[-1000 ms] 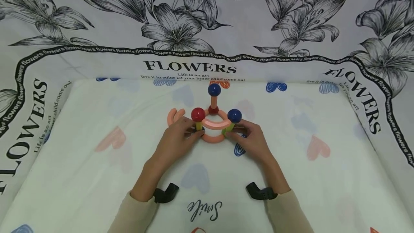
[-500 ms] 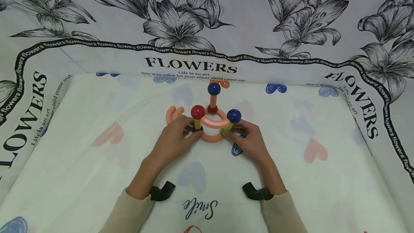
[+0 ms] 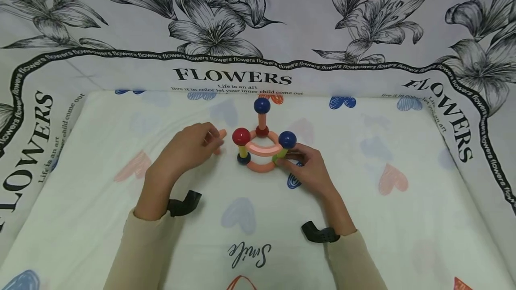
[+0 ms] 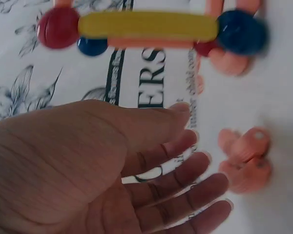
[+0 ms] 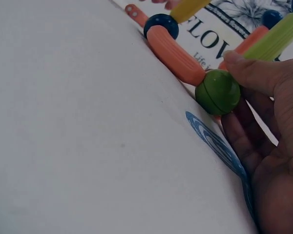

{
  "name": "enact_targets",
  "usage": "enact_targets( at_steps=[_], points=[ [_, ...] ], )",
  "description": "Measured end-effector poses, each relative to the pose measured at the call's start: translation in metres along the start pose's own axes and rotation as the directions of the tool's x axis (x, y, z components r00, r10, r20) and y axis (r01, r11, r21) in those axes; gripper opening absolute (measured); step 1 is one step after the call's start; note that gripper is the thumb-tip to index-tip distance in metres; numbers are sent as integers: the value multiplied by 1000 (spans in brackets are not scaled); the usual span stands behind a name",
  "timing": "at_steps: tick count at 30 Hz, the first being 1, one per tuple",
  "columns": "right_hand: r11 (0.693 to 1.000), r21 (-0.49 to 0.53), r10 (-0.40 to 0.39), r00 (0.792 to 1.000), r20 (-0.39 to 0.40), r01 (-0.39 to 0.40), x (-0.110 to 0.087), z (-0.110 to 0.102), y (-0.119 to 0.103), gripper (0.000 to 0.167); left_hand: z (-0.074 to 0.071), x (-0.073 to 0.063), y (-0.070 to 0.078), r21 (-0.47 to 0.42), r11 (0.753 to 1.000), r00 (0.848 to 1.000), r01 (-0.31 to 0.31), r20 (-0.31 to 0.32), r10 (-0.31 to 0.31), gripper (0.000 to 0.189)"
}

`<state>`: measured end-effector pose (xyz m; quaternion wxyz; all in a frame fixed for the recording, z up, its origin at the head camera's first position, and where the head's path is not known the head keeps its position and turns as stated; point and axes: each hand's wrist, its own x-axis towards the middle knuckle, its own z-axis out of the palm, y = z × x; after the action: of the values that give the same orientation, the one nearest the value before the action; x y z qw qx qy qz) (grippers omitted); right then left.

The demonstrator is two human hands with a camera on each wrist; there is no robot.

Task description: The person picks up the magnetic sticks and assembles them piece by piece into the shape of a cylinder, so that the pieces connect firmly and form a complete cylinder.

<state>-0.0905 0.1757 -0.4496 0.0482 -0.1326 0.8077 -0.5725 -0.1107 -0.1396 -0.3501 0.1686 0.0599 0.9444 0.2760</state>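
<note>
A frame of magnetic balls and sticks stands in the middle of the head view. Its base has curved orange sticks (image 3: 261,167) joining a dark blue ball (image 3: 243,159), a red ball (image 3: 262,131) and a green ball (image 5: 218,92). Upright sticks carry a bigger red ball (image 3: 241,136) and two blue balls, with another curved orange stick (image 3: 264,149) between the front tops. My right hand (image 3: 308,167) pinches the green ball between thumb and fingers. Beside the loose curved orange sticks (image 4: 246,170), my left hand (image 3: 191,147) holds nothing, its fingers loosely extended and apart from them.
A white cloth (image 3: 342,218) printed with hearts covers the surface. Its floral border (image 3: 242,82) runs along the back and both sides. A black wrist device (image 3: 185,203) is worn on the left arm, another (image 3: 320,232) on the right.
My left hand has let go of the frame's left front corner and moved left to the loose curved sticks. My right hand stays at the green ball.
</note>
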Motion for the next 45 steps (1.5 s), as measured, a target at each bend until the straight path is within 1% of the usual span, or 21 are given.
enact_targets(
  at_steps=[2,5,7,11,15,17,22,26,32,34,40,45],
  points=[
    [1000,-5,3,1000,2,-3,0,1,0,39,-8,2,-4,15,998,998,63,-5,-63,42],
    [1000,-14,10,1000,2,-9,-1,1,-2,39,-12,4,-11,23,992,992,123,-21,-122,53],
    [1000,-20,9,1000,-6,-9,-2,0,-3,38,-11,7,-15,13,990,990,138,-19,-138,57],
    [1000,-23,-1,1000,-25,0,-2,-3,-8,34,-6,13,-17,-21,987,987,158,9,-157,62],
    [999,-34,-11,999,-35,10,1,-3,-12,32,-8,17,-16,-12,984,984,177,-16,-177,60],
    [999,-43,-15,999,-33,13,1,-4,-14,34,-8,18,-16,-7,983,983,181,-29,-181,58],
    [997,-74,-12,1000,-16,11,1,-4,-16,39,-5,21,-19,18,985,984,173,-36,-173,56],
    [993,-120,-20,1000,0,20,-1,-4,-18,40,-1,24,-20,33,981,981,189,-54,-187,54],
    [981,-187,-45,999,0,45,0,-2,-23,38,3,25,-21,33,983,980,178,-91,-175,48],
    [979,-198,-45,999,1,44,0,-2,-25,37,4,26,-21,27,984,981,175,-90,-172,47],
    [976,-215,-38,999,13,40,3,-2,-25,34,3,24,-22,-1,983,982,183,-53,-182,52],
    [976,-210,-47,998,37,53,2,-2,-24,33,-1,22,-25,-26,986,984,164,-61,-165,52]
  ],
)
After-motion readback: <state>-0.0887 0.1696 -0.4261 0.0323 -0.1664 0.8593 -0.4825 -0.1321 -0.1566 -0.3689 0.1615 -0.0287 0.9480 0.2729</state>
